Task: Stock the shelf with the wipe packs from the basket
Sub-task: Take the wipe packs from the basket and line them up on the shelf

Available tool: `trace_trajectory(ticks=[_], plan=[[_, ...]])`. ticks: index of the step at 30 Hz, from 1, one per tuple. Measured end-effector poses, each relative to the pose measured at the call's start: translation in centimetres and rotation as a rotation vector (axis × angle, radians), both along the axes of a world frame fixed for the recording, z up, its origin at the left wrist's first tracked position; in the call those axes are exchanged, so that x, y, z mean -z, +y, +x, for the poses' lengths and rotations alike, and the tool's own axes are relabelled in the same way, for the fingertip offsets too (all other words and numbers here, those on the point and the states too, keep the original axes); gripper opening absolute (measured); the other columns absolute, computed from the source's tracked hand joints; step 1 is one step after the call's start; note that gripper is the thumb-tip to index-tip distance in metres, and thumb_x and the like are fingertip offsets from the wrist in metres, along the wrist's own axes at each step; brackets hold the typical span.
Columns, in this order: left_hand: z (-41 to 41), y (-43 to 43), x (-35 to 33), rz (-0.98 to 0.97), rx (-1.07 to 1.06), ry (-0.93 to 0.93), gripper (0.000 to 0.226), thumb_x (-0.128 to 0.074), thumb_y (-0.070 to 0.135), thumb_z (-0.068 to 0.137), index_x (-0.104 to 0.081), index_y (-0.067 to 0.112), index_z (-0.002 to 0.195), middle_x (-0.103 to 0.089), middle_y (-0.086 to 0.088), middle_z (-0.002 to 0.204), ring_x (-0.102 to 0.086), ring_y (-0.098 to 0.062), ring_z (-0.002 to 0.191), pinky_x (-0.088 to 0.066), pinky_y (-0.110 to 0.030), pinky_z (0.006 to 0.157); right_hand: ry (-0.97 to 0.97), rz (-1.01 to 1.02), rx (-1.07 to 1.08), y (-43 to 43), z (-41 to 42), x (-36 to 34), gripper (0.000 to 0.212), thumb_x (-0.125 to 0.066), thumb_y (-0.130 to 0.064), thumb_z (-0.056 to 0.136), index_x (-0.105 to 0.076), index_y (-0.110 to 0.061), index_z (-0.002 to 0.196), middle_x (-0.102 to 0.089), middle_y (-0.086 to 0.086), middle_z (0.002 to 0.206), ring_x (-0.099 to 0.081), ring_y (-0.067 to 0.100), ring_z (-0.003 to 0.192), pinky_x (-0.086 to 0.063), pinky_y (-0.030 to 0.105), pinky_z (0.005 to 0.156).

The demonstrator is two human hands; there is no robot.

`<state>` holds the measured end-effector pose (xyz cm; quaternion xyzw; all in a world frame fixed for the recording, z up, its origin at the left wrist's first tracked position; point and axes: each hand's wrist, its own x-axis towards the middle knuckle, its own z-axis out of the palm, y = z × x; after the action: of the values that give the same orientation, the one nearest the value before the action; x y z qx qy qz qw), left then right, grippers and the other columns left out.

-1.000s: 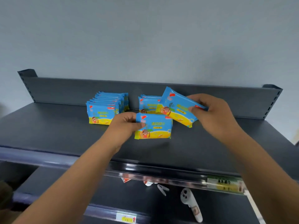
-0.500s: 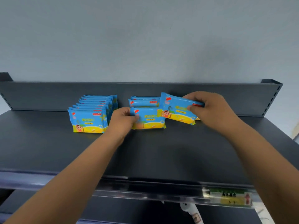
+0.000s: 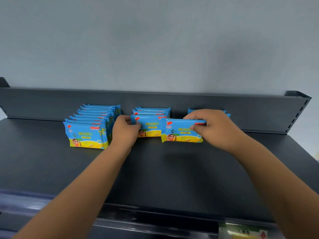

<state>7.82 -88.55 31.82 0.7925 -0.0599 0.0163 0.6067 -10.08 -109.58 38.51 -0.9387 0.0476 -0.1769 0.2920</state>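
Two hands are working on a dark grey shelf (image 3: 155, 178). The left hand (image 3: 125, 131) is holding the left end of a blue and yellow wipe pack (image 3: 149, 125), with its fingers closed around the edge. That pack is standing at the front of the middle row (image 3: 152, 112). The right hand (image 3: 216, 127) is pinching the top of another wipe pack (image 3: 179, 131) (thumb in front, fingers behind), which is standing upright on the shelf, just in front of a short right row (image 3: 207, 112). A long left row (image 3: 91, 130) of packs is standing beside the left hand. A price label (image 3: 241, 232) is sitting on the shelf's front edge.
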Motion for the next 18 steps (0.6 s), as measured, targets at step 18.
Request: trace_trajectory(ticks=[18], plan=[[-2.1,-2.1,0.5,0.238,0.062,-0.276,0.095,-0.093,0.023,0.062,-0.037,0.016,0.139,-0.041,-0.004,0.132,-0.053,-0.022,0.116,-0.047,-0.034,0.097,0.06,-0.064,-0.042,-1.2,1.0,1.4,0.029,-0.062,-0.01,0.093,-0.073,-0.031,0.11,-0.068,-0.019,0.105,-0.06,-0.001,0.099,-0.042,0.016,0.077]])
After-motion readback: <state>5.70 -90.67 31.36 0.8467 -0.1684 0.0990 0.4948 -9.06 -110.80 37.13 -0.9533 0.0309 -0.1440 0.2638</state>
